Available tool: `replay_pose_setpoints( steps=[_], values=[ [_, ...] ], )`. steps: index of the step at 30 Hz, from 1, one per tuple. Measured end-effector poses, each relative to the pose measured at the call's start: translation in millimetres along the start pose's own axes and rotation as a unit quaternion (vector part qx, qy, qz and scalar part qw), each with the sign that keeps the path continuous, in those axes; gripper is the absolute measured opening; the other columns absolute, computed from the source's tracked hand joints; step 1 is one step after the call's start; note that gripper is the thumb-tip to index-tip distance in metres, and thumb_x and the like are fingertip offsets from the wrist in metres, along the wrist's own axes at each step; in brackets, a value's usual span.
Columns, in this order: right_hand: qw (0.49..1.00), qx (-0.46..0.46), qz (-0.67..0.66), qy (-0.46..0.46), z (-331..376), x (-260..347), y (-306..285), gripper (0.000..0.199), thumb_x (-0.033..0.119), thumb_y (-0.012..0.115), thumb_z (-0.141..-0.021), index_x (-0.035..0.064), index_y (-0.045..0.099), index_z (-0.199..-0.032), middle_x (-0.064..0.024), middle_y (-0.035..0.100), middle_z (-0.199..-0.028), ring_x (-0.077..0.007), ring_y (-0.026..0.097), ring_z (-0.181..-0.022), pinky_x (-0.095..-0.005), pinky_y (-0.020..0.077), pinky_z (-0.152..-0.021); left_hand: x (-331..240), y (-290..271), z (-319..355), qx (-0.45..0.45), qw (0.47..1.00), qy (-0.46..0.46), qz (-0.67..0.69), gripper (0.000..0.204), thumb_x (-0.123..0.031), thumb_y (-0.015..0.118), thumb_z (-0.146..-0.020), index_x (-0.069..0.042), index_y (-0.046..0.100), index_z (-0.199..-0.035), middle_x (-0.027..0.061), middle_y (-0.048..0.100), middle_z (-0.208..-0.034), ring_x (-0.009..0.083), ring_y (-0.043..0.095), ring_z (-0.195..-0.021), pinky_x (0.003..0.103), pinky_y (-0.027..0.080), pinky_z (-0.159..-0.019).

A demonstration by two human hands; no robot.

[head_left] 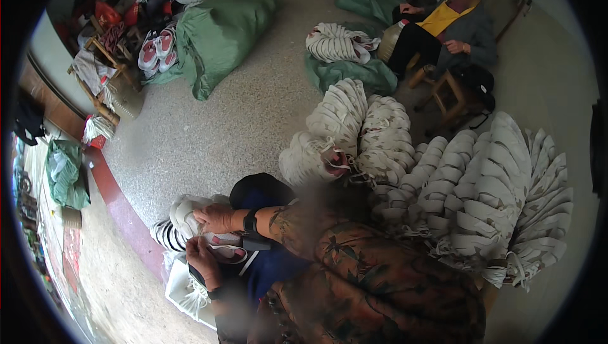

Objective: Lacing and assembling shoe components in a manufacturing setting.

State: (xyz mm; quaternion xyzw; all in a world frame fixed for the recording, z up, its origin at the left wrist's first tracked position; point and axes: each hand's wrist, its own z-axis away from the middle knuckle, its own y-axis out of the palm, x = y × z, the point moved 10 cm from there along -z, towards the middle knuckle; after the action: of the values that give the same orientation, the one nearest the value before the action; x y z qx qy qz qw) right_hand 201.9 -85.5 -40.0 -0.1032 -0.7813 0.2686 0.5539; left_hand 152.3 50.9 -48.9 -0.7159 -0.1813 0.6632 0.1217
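Hands (209,239), two, on one shoe upper (221,249)

— Floor?
— Speckled grey terrazzo floor (215,128), bare through the middle; a dark red painted band (114,198) edges it at the left.

— Furniture?
— A low wooden stool (446,94) at the far right, wooden chair frames (104,68) heaped with cloth at the far left.

— What else lies about?
— Large green sacks (221,33), one slumped and full. Stacked white shoe uppers (487,198) in rows on the right.

— Light?
— Soft, even daylight, no hard shadows.
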Motion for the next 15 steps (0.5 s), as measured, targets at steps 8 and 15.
replay_pose_setpoints(
  steps=[8,15],
  values=[
    [1.0,0.004,-0.001,-0.025,2.7,10.8,2.7,0.025,0.016,0.068,-0.068,0.0069,0.052,-0.085,-0.0172,0.059,-0.077,-0.0371,0.06,-0.075,-0.0447,0.0452,-0.064,-44.8,7.2,-7.6,0.005,0.974,0.176,-0.143,0.011,-0.005,0.061,-0.081,0.001,0.054,-0.075,0.0116,0.058,-0.07,0.0217,0.054,-0.064,0.034,0.044,-0.062],
    [0.993,0.003,0.075,-0.095,0.8,30.7,-5.4,0.022,0.015,0.069,-0.066,0.0047,0.058,-0.082,-0.0187,0.06,-0.071,-0.0371,0.062,-0.071,-0.0444,0.0485,-0.065,-17.7,-2.3,-19.5,-0.003,0.998,0.032,-0.047,0.016,-0.011,0.065,-0.084,-0.002,0.057,-0.074,-0.0005,0.053,-0.062,0.0059,0.042,-0.053,0.023,0.035,-0.047]
  ],
)
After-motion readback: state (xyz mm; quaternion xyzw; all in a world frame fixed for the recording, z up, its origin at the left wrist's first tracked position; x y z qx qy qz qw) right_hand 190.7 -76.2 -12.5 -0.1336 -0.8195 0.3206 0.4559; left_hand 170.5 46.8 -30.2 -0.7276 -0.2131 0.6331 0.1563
